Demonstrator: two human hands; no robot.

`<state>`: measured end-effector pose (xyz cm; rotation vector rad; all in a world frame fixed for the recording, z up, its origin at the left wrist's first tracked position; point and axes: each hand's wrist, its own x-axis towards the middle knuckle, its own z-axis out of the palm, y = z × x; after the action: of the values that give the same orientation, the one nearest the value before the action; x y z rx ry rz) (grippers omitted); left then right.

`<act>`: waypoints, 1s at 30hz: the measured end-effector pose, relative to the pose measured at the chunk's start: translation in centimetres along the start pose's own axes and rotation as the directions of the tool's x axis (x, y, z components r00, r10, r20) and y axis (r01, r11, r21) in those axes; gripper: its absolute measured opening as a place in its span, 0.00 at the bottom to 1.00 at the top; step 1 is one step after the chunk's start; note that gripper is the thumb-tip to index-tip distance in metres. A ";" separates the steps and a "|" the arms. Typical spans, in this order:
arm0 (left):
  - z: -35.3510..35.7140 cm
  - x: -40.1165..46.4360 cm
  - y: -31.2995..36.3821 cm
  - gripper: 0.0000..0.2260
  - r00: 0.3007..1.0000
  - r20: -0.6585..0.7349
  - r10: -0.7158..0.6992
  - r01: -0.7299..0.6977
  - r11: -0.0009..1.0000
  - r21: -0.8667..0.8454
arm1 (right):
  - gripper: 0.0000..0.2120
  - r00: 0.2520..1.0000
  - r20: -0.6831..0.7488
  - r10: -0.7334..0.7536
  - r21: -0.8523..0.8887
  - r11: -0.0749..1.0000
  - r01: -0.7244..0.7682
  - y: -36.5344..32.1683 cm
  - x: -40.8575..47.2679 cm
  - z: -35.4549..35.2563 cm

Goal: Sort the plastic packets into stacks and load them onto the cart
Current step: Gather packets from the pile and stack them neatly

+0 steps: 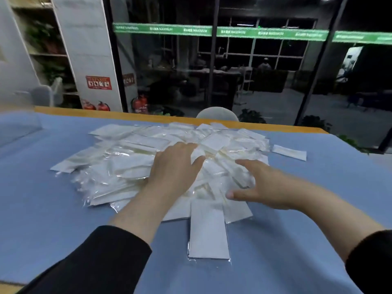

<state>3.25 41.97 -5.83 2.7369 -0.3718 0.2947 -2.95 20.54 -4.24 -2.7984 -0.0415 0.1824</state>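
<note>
The packets (161,158) lie heaped on the blue desk (42,187). Left hand (174,166) and right hand (261,185) rest flat on them, grip released. They look light, slippery; best pinched by edges.

both hands lie flat, fingers spread, on a loose heap of white plastic packets (135,162) on the blue table (42,187): left hand (174,164), right hand (261,185).
</note>
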 end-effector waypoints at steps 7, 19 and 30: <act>0.3 -0.8 0.4 0.23 0.983 0.146 0.115 -0.108 0.992 -0.058 | 0.50 0.970 -0.079 0.229 0.050 0.973 -0.226 2.9 4.1 0.6; 2.9 2.0 4.9 0.16 0.989 0.093 0.118 -0.114 0.992 -0.049 | 0.29 0.949 -0.266 0.167 -0.003 0.985 -0.174 4.4 6.2 2.6; 2.6 1.5 3.8 0.17 0.969 -0.229 0.095 -0.183 0.897 -0.403 | 0.12 0.907 -0.415 0.074 0.101 0.994 -0.034 6.1 3.9 -1.5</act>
<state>3.91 37.22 -6.56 2.2344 -0.5109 0.4699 1.13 14.52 -5.33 -2.6855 0.1440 -0.3972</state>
